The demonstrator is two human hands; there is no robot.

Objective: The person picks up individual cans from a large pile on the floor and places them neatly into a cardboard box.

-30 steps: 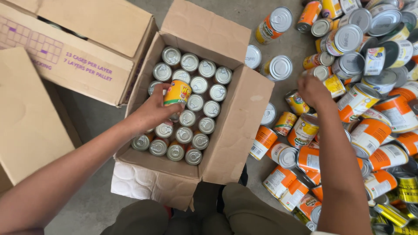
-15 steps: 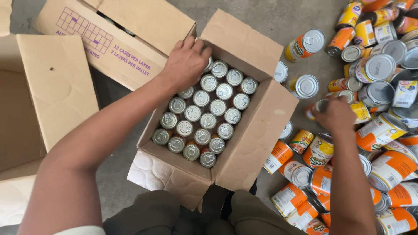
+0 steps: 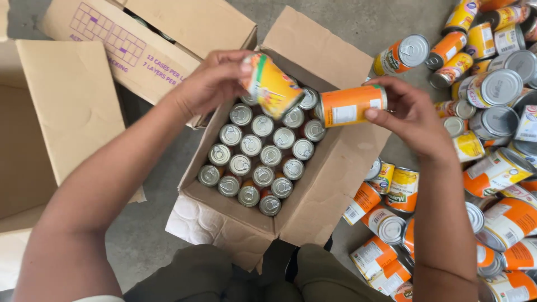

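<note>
An open cardboard box (image 3: 319, 196) on the floor holds several upright cans (image 3: 251, 162) with silver tops. Above its far end, my left hand (image 3: 215, 81) grips a yellow and orange can (image 3: 274, 86), tilted. Beside it my right hand (image 3: 411, 114) holds an orange can (image 3: 349, 104) lying sideways, its end almost touching the other can. Both cans hover over the packed rows.
A heap of loose orange and yellow cans (image 3: 492, 168) covers the floor at the right. A second cardboard box (image 3: 140, 39) stands at the back left, and a flat cardboard flap (image 3: 67, 106) lies at the left. My knees (image 3: 268, 279) are at the bottom.
My left hand has lifted out of the box's far corner and now holds a can. My right hand has come up from the heap with an orange can, toward the box.
</note>
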